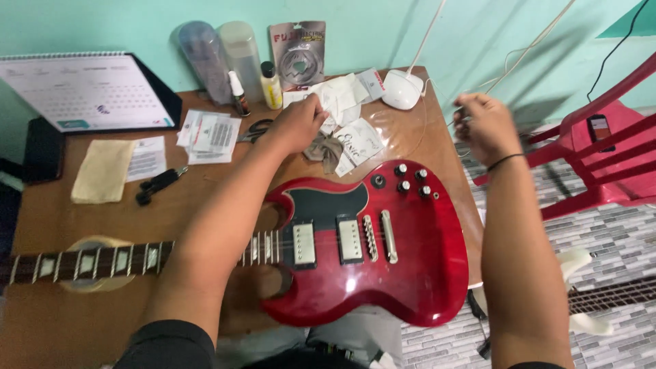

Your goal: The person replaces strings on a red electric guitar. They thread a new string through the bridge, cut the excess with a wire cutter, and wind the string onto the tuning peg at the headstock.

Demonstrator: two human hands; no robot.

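Note:
A red electric guitar [410, 273] lies flat on the wooden table [41, 328], its neck [102, 260] pointing left. My left hand [297, 123] reaches past the guitar body and grips a white paper packet [345, 92] among several packets at the back of the table. My right hand [485, 126] is raised off the table's right edge, fingers pinched together on what looks like a thin wire string [418, 130] that curves in a faint loop over the table. A grey cloth [324, 149] lies just below my left hand.
At the back stand a desk calendar [82, 89], two clear tubes [205, 58], two small bottles [271, 85] and a white corded device [402, 89]. A yellow cloth [102, 171], a black tool [157, 184] and scissors [254, 130] lie left. A red chair [601, 157] holding a phone [599, 128] stands right.

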